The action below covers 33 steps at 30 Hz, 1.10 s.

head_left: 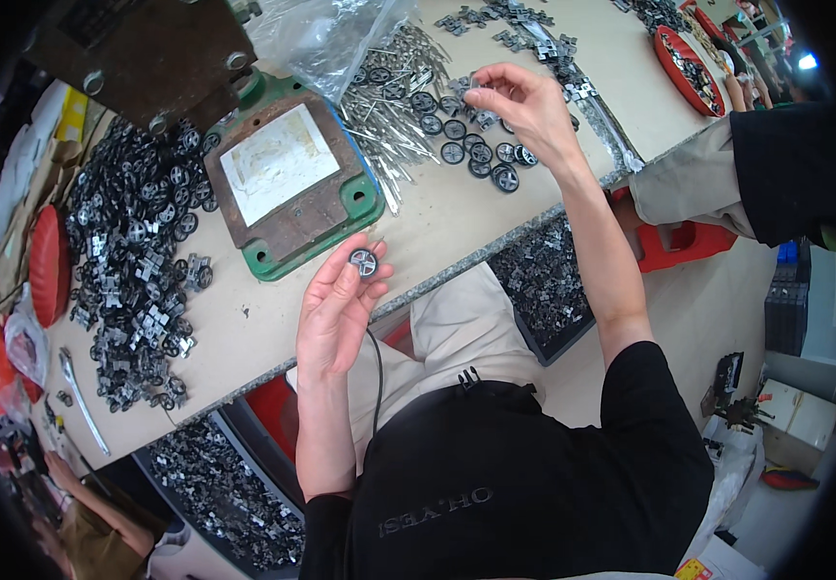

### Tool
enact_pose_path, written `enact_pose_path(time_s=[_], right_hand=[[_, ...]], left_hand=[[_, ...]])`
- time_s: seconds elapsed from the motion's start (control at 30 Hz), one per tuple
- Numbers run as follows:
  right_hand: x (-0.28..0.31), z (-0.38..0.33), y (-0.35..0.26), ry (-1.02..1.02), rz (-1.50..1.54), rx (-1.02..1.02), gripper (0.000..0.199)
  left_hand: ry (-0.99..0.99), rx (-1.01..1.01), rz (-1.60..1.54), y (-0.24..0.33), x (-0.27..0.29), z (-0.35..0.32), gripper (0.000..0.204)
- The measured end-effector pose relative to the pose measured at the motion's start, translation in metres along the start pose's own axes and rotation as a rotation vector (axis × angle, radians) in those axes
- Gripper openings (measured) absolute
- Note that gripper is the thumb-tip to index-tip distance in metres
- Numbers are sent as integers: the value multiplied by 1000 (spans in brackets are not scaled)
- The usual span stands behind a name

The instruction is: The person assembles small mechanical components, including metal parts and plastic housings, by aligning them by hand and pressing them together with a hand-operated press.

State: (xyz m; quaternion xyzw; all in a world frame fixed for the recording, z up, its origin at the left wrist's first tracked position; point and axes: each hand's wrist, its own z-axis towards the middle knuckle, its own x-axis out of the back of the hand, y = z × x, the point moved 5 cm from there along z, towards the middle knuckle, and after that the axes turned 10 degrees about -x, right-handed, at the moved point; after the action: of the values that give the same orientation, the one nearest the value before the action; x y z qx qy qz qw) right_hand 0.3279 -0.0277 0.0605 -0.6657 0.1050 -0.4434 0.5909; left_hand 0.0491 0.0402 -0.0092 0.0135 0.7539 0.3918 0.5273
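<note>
My left hand [337, 307] is closed on a small black toy wheel [364, 262] with silver spokes, held between thumb and fingers above the table's front edge. My right hand [526, 108] reaches to the back of the table, thumb and index finger pinched together; whatever is between them is too small to make out. Beneath and beside it lie loose toy wheels [454, 153] and small grey parts [485, 119]. To their left spreads a heap of thin metal pins [389, 121].
A green press base [288, 253] with a white pad [280, 159] stands left of centre. Beyond it are a heap of wheels and grey parts [143, 280], a red dish [48, 266] and a wrench [83, 401]. A part-filled bin [230, 493] stands below the table edge. Other people sit nearby.
</note>
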Motion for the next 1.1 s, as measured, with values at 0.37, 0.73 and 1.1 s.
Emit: enact_pose_path(time_s=[0.37, 0.73, 1.1], right_hand=[[-82, -62, -30, -456, 634, -181, 25], [-58, -92, 9, -253, -133, 301, 20], [-53, -117, -25, -159, -466, 207, 25]], left_hand=[[48, -98, 40, 19, 5, -3, 40], [34, -181, -92, 5, 5, -19, 34], [-20, -178, -85, 6, -2, -16, 32]])
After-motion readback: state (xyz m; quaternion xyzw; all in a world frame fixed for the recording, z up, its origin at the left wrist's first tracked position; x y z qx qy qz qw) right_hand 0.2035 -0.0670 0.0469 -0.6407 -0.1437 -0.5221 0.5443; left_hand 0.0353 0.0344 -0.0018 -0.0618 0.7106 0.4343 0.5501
